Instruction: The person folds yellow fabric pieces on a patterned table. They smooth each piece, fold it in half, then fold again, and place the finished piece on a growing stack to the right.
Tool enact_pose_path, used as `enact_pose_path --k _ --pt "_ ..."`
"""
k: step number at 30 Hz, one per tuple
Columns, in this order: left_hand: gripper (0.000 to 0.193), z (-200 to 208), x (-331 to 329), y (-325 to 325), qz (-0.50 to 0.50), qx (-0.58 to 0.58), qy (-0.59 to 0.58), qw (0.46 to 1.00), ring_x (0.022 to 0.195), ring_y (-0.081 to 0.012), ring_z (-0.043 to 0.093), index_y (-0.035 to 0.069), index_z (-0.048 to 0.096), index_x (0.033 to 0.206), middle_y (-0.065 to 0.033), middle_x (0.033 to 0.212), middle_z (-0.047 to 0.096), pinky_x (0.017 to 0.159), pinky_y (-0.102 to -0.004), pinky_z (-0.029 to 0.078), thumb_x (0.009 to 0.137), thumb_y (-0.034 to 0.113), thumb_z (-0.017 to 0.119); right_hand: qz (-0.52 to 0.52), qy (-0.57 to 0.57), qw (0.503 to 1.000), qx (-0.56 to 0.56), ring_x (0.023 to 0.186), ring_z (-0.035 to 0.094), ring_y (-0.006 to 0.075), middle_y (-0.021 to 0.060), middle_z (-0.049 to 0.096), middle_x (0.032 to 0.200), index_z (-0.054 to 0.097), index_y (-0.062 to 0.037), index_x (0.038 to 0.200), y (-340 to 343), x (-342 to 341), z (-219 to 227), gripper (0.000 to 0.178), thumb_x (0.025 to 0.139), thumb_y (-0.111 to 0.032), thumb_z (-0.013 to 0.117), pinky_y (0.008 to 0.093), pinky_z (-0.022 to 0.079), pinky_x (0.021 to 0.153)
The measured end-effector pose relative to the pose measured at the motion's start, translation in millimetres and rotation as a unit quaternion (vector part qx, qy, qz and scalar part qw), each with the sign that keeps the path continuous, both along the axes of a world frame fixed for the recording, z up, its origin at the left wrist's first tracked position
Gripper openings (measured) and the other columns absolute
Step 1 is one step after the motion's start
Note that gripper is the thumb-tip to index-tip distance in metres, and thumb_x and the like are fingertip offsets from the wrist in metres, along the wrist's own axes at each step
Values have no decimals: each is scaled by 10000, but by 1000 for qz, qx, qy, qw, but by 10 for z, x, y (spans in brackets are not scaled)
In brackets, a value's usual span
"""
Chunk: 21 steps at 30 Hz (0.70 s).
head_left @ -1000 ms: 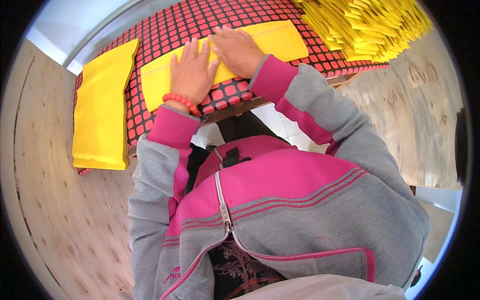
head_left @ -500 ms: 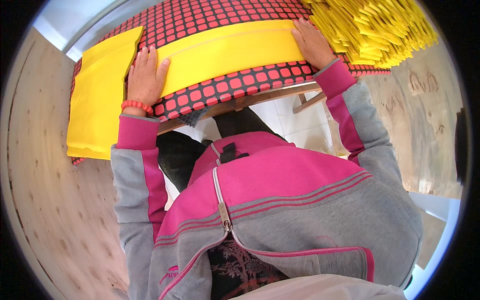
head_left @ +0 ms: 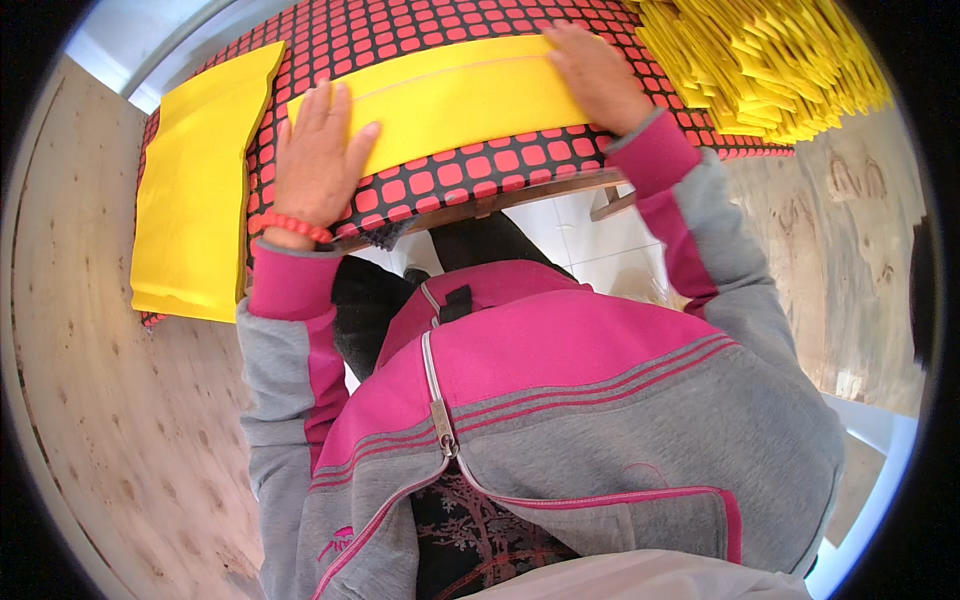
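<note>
A long yellow folded strip, perhaps cloth or thin sheeting, lies across the table with a seam-like line along its upper part. My left hand, with a red bead bracelet at the wrist, rests flat over the strip's left end, fingers and thumb spread. At the other end, my right hand lies with fingers stretched out, a little blurred. Neither hand grips the strip. To the left of my left hand is a wider flat yellow piece, which hangs toward the near table edge.
A red-and-black patterned cover lies over the table. At its far right corner a thick heap of folded yellow pieces is stacked. Wooden boards flank the left side, and another wooden surface stands at the right.
Both hands have moved inward along the strip, the left one to the right and the right one to the left. The strip's right end now lies further left.
</note>
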<state>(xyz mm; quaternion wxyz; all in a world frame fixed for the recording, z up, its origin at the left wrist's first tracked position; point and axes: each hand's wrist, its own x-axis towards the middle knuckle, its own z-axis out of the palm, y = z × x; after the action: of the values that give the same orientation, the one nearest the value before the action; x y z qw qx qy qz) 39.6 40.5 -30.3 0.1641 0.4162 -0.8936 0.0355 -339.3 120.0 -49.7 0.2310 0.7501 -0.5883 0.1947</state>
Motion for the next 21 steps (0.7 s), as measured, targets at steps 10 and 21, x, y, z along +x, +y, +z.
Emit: enact_pose_path --k 10,21 --pt "315 312 -12 1128 -206 430 413 776 1126 -205 667 -34 660 1269 -123 1230 708 985 -313 510 1028 162 604 -37 -162 982 91 1140 660 309 170 688 1222 595 -26 1360 31 -444 366 494 1004 -366 632 381 509 977" --pt "458 -154 -335 1488 -70 702 611 359 1308 -283 600 1 450 1479 -146 1460 576 1104 -422 494 1098 250 502 78 -450 824 336 860 595 68 2 638 926 638 18 1122 1426 573 639 280 1028 -245 628 244 487 769"
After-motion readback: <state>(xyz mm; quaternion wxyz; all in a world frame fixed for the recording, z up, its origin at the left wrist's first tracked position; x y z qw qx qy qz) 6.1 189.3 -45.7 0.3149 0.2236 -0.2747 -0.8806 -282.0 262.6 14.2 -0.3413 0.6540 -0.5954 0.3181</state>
